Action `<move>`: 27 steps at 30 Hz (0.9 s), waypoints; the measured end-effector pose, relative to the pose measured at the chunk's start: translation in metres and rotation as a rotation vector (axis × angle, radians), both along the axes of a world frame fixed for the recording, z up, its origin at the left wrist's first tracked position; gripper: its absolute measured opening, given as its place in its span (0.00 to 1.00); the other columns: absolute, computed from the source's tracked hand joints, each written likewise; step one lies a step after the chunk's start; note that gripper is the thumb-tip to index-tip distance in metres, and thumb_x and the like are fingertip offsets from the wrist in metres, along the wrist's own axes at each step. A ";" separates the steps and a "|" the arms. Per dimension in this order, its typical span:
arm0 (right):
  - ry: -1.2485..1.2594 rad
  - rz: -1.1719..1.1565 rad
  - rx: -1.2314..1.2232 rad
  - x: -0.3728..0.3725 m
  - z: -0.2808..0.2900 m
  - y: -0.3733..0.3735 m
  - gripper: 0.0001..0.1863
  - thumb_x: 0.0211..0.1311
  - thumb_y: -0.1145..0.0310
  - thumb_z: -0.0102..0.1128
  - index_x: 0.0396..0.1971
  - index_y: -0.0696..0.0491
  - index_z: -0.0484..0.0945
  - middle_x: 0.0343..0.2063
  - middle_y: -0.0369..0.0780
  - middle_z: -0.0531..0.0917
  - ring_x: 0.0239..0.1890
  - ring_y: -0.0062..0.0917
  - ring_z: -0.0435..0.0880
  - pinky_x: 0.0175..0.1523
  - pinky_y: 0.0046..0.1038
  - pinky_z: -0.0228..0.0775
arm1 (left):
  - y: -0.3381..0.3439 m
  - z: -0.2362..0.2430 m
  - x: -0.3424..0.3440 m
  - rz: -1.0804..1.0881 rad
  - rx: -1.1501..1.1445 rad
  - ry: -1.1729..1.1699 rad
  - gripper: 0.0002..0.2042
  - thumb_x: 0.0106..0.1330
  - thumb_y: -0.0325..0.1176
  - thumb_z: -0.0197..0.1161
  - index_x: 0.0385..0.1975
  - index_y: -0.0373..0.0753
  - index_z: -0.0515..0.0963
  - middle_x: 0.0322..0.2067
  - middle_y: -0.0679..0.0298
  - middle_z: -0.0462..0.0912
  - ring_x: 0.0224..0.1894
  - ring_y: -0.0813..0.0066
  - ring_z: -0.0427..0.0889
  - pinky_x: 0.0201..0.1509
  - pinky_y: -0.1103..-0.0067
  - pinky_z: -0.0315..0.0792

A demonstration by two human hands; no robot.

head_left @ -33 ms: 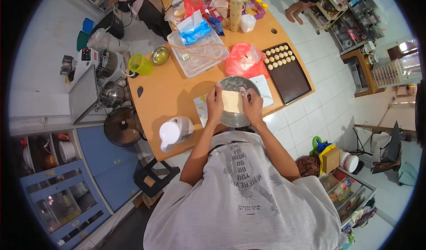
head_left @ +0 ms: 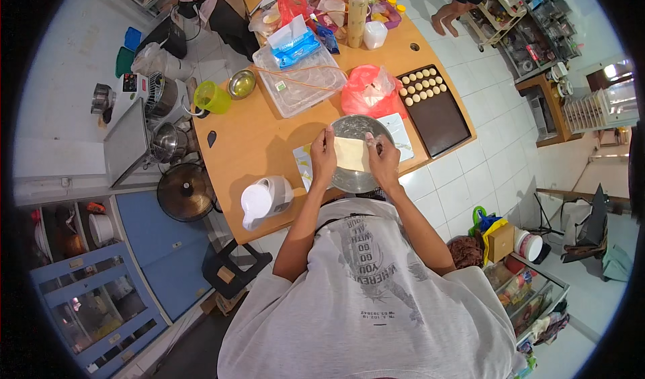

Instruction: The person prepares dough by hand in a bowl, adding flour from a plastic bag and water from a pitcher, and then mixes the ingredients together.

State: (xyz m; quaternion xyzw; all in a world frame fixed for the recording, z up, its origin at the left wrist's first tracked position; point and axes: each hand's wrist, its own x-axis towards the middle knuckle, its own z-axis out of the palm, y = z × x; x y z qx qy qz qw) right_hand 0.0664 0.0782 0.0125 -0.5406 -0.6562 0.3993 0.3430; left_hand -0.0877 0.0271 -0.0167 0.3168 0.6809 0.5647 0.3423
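A flat, cream-coloured rectangular piece [head_left: 352, 154] is held level between my two hands, over a round metal bowl [head_left: 363, 183]. I cannot tell whether it is dough or a scraper. My left hand [head_left: 324, 157] grips its left edge, fingers closed. At its right edge my right hand [head_left: 384, 160] is also closed, thumb along the side. Pale smears coat the bowl's inside, which the piece partly hides. Under the bowl lies a white patterned sheet [head_left: 402, 137], and a pinkish-red plastic bag [head_left: 371, 97] sits just beyond.
A dark baking tray [head_left: 440, 125] with several small pale dough balls stands at the right. To the left are a white lidded jug [head_left: 264, 201], a green measuring cup [head_left: 212, 97] and a steel bowl [head_left: 242, 84]. Farther back lies a clear plastic box [head_left: 299, 87]. Other people stand beyond the table.
The cream-coloured piece and both hands have shifted very slightly to the left. My grip on it looks the same.
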 end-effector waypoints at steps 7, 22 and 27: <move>0.113 0.255 0.078 0.022 -0.029 0.004 0.16 0.74 0.64 0.60 0.52 0.61 0.78 0.45 0.53 0.85 0.50 0.36 0.87 0.55 0.35 0.78 | 0.005 0.040 0.000 -0.488 -0.016 0.401 0.12 0.76 0.37 0.59 0.37 0.32 0.78 0.31 0.43 0.82 0.35 0.39 0.80 0.36 0.59 0.71; 0.091 0.245 0.146 -0.003 0.018 0.003 0.13 0.73 0.64 0.62 0.36 0.60 0.76 0.22 0.53 0.78 0.23 0.47 0.77 0.31 0.42 0.64 | 0.023 -0.007 -0.001 -0.138 0.059 -0.868 0.21 0.83 0.52 0.50 0.44 0.41 0.82 0.38 0.71 0.84 0.38 0.77 0.82 0.41 0.77 0.75; 0.031 0.228 0.140 -0.004 0.034 0.007 0.15 0.73 0.62 0.61 0.34 0.60 0.76 0.21 0.52 0.78 0.22 0.48 0.77 0.30 0.42 0.66 | 0.023 -0.009 0.046 -0.074 0.015 -0.763 0.27 0.80 0.62 0.47 0.30 0.47 0.80 0.22 0.76 0.68 0.26 0.86 0.67 0.27 0.80 0.63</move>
